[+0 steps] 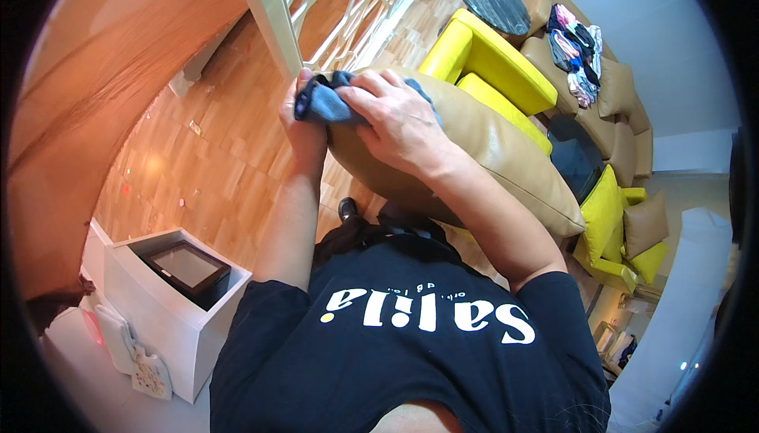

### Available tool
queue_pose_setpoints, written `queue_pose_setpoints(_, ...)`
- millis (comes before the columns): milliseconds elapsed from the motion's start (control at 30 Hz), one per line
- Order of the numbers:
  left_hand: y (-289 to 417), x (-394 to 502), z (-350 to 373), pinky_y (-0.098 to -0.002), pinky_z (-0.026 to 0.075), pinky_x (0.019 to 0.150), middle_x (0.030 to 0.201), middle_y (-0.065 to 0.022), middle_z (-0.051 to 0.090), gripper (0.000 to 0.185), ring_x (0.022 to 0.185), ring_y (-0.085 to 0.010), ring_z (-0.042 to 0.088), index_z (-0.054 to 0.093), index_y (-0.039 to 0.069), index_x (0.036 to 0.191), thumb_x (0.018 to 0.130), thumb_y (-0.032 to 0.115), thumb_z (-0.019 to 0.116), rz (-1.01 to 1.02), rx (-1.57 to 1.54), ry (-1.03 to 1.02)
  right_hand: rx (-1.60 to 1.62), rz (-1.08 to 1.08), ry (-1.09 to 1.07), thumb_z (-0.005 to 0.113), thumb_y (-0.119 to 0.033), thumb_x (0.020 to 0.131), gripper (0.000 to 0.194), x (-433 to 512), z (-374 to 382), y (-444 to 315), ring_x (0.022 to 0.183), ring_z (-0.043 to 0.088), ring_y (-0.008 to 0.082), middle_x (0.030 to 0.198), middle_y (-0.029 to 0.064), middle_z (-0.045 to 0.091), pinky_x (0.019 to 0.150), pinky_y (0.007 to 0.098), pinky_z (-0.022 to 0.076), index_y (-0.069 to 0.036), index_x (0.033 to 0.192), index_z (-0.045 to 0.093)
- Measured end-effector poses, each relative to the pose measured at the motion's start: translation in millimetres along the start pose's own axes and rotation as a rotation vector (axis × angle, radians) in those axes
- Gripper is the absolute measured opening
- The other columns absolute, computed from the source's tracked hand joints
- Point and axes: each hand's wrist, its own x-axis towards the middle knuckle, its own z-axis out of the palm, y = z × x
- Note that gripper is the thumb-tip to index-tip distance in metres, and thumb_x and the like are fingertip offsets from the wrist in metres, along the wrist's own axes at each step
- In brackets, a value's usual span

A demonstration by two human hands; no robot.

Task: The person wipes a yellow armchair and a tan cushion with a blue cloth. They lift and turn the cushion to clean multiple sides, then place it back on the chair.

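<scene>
A large tan leather cushion [492,134] lies across in front of me, in the upper middle of the view. At its left end is a bunched blue-grey cloth [332,104] with a dark edge. My left hand [298,107] grips the cloth's dark end, thumb up, beside the cushion's end. With bent fingers, my right hand [394,116] holds the cloth down against the cushion's upper side. More of the cloth shows beyond the right knuckles. The fingertips of my right hand are partly hidden in the folds.
A white lattice screen [350,12] stands just beyond my hands. Behind the cushion is a yellow armchair [498,65]. A tan sofa [593,125] bears a clothes pile [575,54]. Near my left elbow, an open white cabinet [195,320] holds a dark-framed panel [187,266].
</scene>
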Motion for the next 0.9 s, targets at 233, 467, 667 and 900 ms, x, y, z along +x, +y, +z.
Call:
queue_pose_setpoints(233, 8, 8, -5, -0.026, 0.048, 0.076, 0.09, 0.0027, 0.065, 0.04, 0.084, -0.0074, 0.055, 0.071, 0.003, 0.102, 0.11, 0.039, 0.057, 0.011, 0.117, -0.077, 0.281, 0.285, -0.116, 0.072, -0.006, 0.082, 0.03, -8, -47, 17, 0.1, 0.066, 0.038, 0.103, 0.0174, 0.063, 0.088, 0.0435, 0.0542, -0.003, 0.112, 0.067)
queue_pose_setpoints(467, 11, -4, 3, -0.023, 0.047, 0.078, 0.096, 0.0024, 0.065, 0.033, 0.088, -0.0059, 0.056, 0.069, 0.003, 0.11, 0.109, 0.035, 0.06, -0.05, 0.051, -0.045, 0.146, 0.052, -0.007, 0.074, -0.009, 0.081, 0.033, 12, 1, 12, 0.108, 0.064, 0.0379, 0.112, 0.0156, 0.064, 0.094, 0.0445, 0.0548, -0.008, 0.114, 0.069)
queue_pose_setpoints(667, -3, 23, -11, -0.0253, 0.05, 0.077, 0.093, 0.0003, 0.068, 0.034, 0.084, -0.0072, 0.059, 0.071, 0.001, 0.106, 0.109, 0.033, 0.06, -0.059, 0.134, 0.007, 0.352, 0.274, -0.3, 0.074, -0.007, 0.08, 0.038, -3, -51, 55, 0.106, 0.064, 0.0323, 0.106, 0.0138, 0.064, 0.095, 0.0383, 0.0527, -0.002, 0.117, 0.067)
queue_pose_setpoints(900, -14, 32, 1, -0.0275, 0.051, 0.081, 0.093, -0.0015, 0.07, 0.033, 0.087, -0.01, 0.061, 0.071, -0.001, 0.107, 0.109, 0.03, 0.06, -0.009, 0.214, 0.022, 0.144, 0.098, -0.239, 0.077, -0.009, 0.078, 0.039, -13, -32, 57, 0.115, 0.061, 0.0352, 0.112, 0.0138, 0.063, 0.098, 0.0442, 0.0521, -0.007, 0.116, 0.069)
